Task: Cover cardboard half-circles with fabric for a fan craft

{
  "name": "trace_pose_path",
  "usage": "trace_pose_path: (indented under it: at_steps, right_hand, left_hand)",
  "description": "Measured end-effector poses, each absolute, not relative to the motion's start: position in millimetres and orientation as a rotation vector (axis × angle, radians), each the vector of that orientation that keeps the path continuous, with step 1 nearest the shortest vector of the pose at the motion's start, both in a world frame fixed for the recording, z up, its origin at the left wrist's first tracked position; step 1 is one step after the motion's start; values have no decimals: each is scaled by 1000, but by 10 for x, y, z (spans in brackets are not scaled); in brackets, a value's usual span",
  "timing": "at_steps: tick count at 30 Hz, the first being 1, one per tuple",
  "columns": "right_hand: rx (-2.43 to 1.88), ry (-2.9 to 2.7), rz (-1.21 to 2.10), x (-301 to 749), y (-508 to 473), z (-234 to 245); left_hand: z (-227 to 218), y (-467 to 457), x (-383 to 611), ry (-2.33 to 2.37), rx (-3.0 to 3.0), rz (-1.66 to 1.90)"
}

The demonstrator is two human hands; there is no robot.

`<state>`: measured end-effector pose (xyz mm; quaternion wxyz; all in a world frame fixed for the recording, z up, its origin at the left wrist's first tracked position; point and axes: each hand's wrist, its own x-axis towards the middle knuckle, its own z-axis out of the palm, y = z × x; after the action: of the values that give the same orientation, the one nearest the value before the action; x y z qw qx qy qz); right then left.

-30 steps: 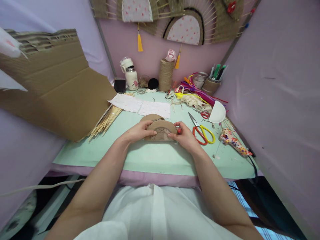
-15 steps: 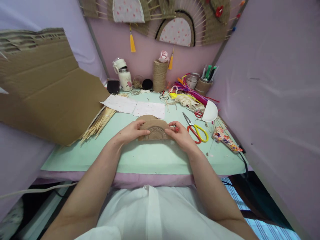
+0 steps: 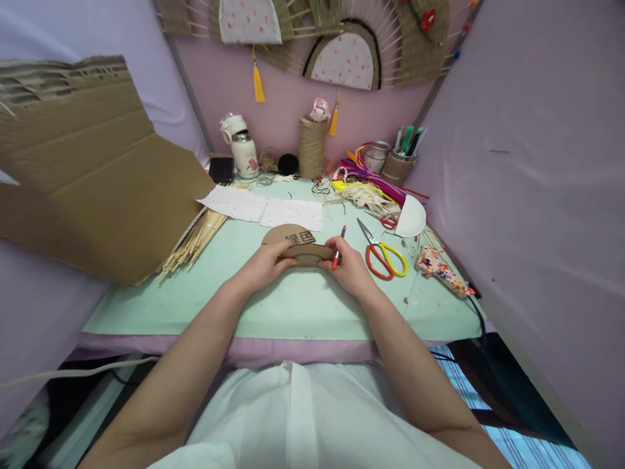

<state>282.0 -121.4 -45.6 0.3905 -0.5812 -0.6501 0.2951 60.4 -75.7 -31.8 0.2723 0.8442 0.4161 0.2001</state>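
Observation:
My left hand [image 3: 263,266] and my right hand [image 3: 347,268] both grip a brown cardboard half-disc [image 3: 306,253] just above the green mat [image 3: 293,306], tilted nearly flat so I see mostly its edge. My right hand also holds a red pen [image 3: 338,249] that sticks up between its fingers. A second cardboard half-disc [image 3: 288,233] with printed characters lies on the mat right behind the held one.
Red-and-yellow scissors [image 3: 383,251] and a patterned glue gun [image 3: 439,268] lie to the right. Bamboo sticks [image 3: 195,240] and a large cardboard sheet [image 3: 92,176] are on the left. White fabric pieces [image 3: 266,207], a twine spool [image 3: 312,148], a bottle [image 3: 240,146] and pipe cleaners [image 3: 374,179] sit at the back.
The held half-disc has tipped from facing me to nearly flat, exposing the printed half-disc behind. The red pen now points up from my right hand.

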Motion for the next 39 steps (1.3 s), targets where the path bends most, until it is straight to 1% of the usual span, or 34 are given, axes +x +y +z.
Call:
trace_pose_path:
  at_steps: [7, 20, 29, 32, 37, 39]
  right_hand:
    - [-1456, -1672, 737, 2837, -1201, -498]
    - [-1498, -1651, 682, 2824, -1214, -481]
    - [-1506, -1620, 704, 2830, -1198, -486]
    - [-1484, -1545, 758, 2837, -1195, -478]
    - [-1424, -1492, 971, 2846, -1201, -497]
    - [-1440, -1494, 992, 2846, -1207, -503]
  left_hand:
    - [-337, -718, 610, 1053, 2331, 567]
    - [-357, -722, 597, 1067, 2379, 610]
    - [-377, -702, 594, 1120, 2294, 613]
    - [-316, -718, 554, 1120, 2138, 580]
    - [-197, -742, 512, 1027, 1932, 457]
    - [-180, -743, 516, 1033, 1895, 430]
